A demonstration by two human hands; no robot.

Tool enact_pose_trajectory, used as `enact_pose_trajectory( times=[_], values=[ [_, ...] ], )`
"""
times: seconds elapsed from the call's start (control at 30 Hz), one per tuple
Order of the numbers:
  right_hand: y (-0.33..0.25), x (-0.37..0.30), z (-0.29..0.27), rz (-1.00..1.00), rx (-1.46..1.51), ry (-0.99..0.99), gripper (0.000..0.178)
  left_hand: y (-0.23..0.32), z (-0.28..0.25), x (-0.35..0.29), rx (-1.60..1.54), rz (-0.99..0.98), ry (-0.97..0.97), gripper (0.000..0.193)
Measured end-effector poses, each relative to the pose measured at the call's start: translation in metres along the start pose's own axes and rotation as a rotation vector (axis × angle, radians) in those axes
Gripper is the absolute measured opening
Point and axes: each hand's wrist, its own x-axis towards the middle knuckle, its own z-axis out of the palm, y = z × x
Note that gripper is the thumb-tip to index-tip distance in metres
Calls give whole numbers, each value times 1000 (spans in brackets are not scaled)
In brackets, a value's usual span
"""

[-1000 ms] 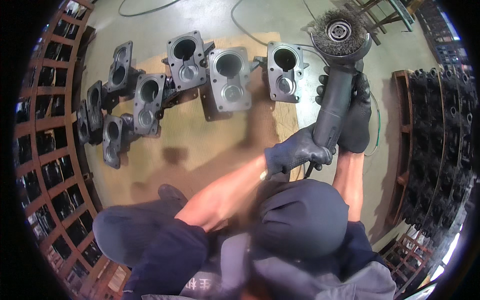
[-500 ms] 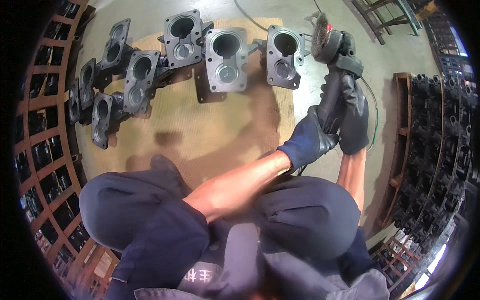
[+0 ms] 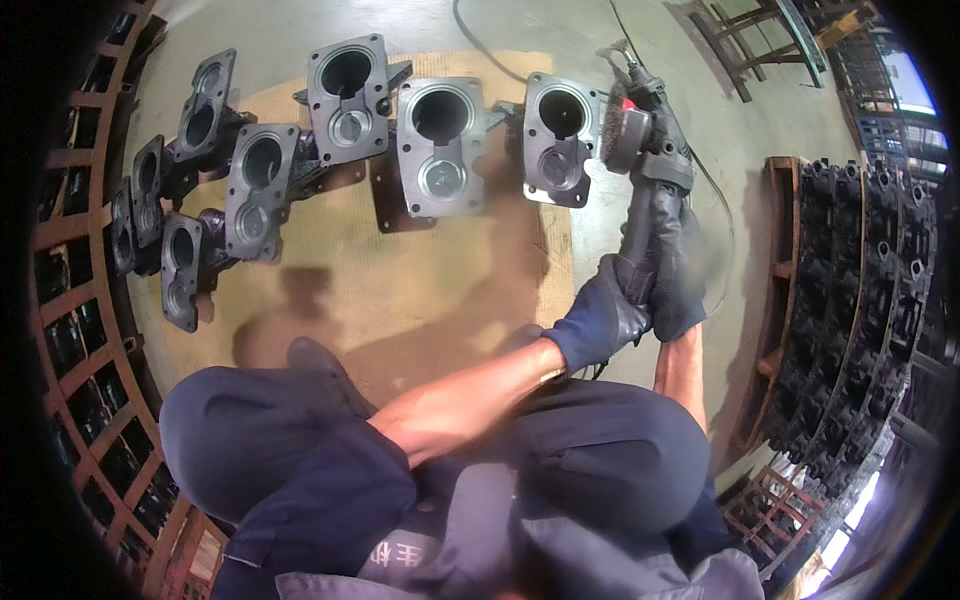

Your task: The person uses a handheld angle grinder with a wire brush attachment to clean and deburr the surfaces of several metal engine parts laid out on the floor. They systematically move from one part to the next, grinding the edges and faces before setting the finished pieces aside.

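Note:
Both my hands, in dark gloves, hold an angle grinder (image 3: 642, 225) fitted with a round wire brush (image 3: 624, 138). My left hand (image 3: 603, 318) is wrapped round the rear of its body. Higher up, just behind the grinder's head, my right hand (image 3: 677, 262) grips the body. The brush is beside the right edge of the rightmost grey metal casting (image 3: 558, 187); whether they touch I cannot tell. That casting has a flat flange with a large round bore and a smaller round recess below. A similar casting (image 3: 441, 180) stands to its left.
Several more castings (image 3: 262, 190) stand leftward on a tan cardboard sheet (image 3: 400, 290). A rack of brown bars (image 3: 75, 230) lines the left side. At right, a wooden-framed stack (image 3: 783, 270) holds dark metal parts. Cables (image 3: 480, 45) lie on the floor beyond; a metal stand (image 3: 765, 45) is at far right.
The grinder has come down and left, its brush now closer to the rightmost casting and turned more upright. Both hands keep their hold. The view has shifted slightly.

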Motion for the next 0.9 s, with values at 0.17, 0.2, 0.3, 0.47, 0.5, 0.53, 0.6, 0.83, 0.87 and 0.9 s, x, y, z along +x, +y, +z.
enact_pose_trajectory(
  times=[0.17, 0.2, 0.3, 0.47, 0.5, 0.53, 0.6, 0.83, 0.87, 0.9],
  values=[
    [-8, 8, 4, -33, -167, 80, 76, -22, 9, 19, -123, 131, -42, 66],
    [-8, 11, 6, -56, -226, 96, 73, -22, 8, 17, -129, 156, -30, 65],
    [-6, 16, 5, -117, -324, 125, 65, -4, 3, 12, -62, 135, 61, 44],
    [-29, 11, 9, 171, 300, -97, 56, 6, -10, 2, -242, 146, -34, 30],
    [-31, 6, 5, 135, 300, -167, 53, 19, -17, -2, -300, 128, -125, 28],
    [-31, 4, 2, 163, 297, -193, 56, 26, -20, -5, -358, 110, -216, 26],
    [-30, 2, -2, 223, 295, -253, 63, 20, -17, -5, -542, 134, -305, 23],
    [-28, -13, 7, 154, -224, -264, 45, -21, 2, -2, -541, 25, -304, 38],
    [-30, -17, 12, 125, -319, -227, 42, -25, 9, 0, -538, 16, -263, 45],
    [-19, -13, 10, 92, -427, -225, 41, -29, 14, 4, -517, -54, -271, 48]
  ],
)
